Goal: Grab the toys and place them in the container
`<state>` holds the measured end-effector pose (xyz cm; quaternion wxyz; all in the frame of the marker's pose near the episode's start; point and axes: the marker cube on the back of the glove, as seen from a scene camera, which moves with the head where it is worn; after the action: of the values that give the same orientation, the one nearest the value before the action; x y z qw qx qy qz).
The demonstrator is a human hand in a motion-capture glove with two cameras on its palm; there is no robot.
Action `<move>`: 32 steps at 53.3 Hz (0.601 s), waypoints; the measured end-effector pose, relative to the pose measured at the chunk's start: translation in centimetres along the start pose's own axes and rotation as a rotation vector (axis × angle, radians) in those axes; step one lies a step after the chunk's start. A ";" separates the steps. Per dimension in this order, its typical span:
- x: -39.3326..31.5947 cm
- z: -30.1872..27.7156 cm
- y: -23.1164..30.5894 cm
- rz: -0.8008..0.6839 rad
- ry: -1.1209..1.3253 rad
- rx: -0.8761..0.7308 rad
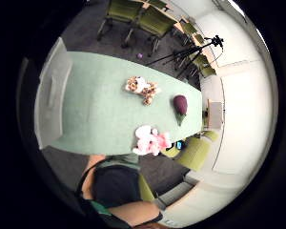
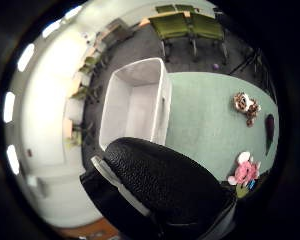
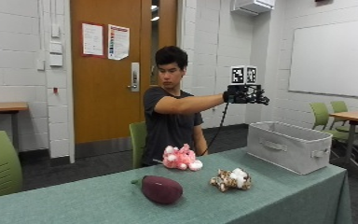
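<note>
Raised hands: only the black-gloved right hand (image 3: 246, 94) shows, high above the grey fabric container (image 3: 289, 145) at the table's (image 3: 104, 200) right end; whether its fingers are spread or curled, I cannot tell. Three toys lie on the green cloth: a pink plush toy (image 3: 181, 157) far, a brown-and-white plush toy (image 3: 231, 180) nearer, and a purple plush eggplant (image 3: 161, 189), long axis running left-right, stem pointing left.

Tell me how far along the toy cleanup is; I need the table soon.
Nothing looks done: the white fabric container appears empty in the thumb-side view. The black-gloved right hand is raised above it, holding no toy that I can see. Left on the green tablecloth: the pink plush toy, the purple plush eggplant and the brown-and-white plush toy.
</note>
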<state>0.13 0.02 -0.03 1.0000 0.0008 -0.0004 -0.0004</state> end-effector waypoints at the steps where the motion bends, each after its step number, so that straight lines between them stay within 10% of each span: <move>1: 0.1 0.0 0.0 0.000 0.000 0.001; 32: 2.5 0.7 0.2 0.004 -0.033 -0.009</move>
<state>2.67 0.18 0.68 0.9999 -0.0039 -0.0168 0.0017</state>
